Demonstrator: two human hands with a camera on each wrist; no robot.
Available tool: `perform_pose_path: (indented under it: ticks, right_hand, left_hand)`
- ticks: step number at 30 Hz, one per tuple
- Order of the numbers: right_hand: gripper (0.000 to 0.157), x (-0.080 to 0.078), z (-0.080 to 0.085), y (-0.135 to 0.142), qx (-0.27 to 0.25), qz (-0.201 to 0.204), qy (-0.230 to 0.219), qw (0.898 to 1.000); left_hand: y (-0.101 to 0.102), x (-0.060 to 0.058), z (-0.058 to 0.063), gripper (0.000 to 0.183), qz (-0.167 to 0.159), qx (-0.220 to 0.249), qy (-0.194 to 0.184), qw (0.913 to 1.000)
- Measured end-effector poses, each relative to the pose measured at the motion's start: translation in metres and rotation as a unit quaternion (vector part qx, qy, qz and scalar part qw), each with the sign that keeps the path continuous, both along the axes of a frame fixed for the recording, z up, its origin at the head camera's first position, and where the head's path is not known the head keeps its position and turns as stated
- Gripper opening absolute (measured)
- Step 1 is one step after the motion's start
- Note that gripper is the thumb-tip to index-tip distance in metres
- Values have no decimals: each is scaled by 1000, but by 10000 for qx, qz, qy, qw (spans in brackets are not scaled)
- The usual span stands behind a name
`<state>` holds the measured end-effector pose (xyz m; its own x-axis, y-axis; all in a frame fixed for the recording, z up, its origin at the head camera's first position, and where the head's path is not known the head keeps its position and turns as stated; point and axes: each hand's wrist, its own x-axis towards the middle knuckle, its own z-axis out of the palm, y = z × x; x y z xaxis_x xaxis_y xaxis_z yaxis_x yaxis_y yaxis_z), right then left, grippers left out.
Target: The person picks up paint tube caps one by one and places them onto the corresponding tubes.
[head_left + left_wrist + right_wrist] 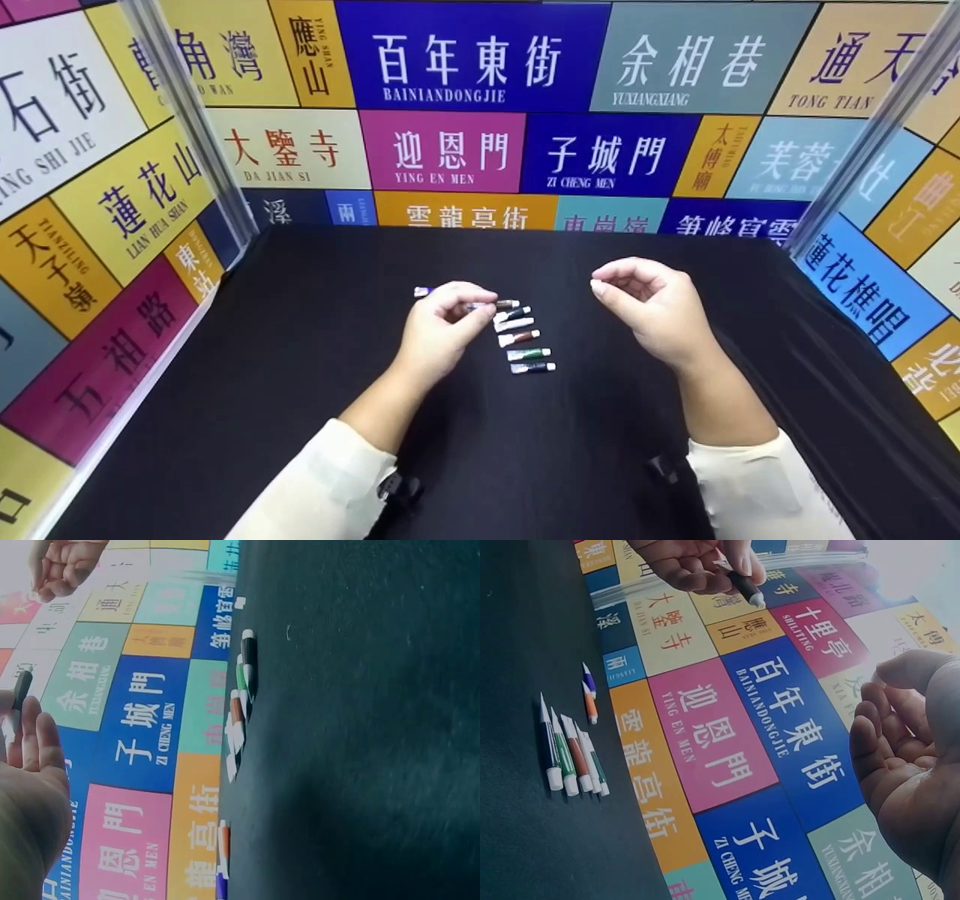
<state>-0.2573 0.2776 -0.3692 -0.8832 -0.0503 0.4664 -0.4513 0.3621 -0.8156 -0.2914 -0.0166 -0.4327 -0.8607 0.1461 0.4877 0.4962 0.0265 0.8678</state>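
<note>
My left hand (450,322) pinches a small dark paint tube (742,586) between thumb and fingers, its pale tip pointing toward the right. My right hand (652,304) is raised apart from it, thumb and fingertips together on a small white cap (596,285). Below the hands, several small paint tubes lie in a slanting row on the black cloth: a white tube (514,325), a brown tube (519,338), a green tube (529,355) and a black tube (533,367) among them. A purple tube (589,679) and an orange tube (590,703) lie farther off, partly hidden by the left hand in the head view.
A black cloth (315,420) covers the table. Coloured sign panels (442,150) with printed characters stand behind and at both sides. Clear upright posts (199,127) mark the back corners. Both forearms wear cream sleeves (322,480).
</note>
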Motion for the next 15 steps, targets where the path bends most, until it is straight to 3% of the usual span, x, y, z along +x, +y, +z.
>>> perform_pose_path:
  ticks: [9, 15]
  right_hand:
    - [11, 1, 1, -2, 0, -26, -2, 10000]
    - [11, 3, 1, -2, 101, -16, 2, 9999]
  left_hand:
    - [3, 3, -6, 26, 124, 48, -443, 9989]
    - [5, 7, -6, 24, 257, -127, -205, 9994]
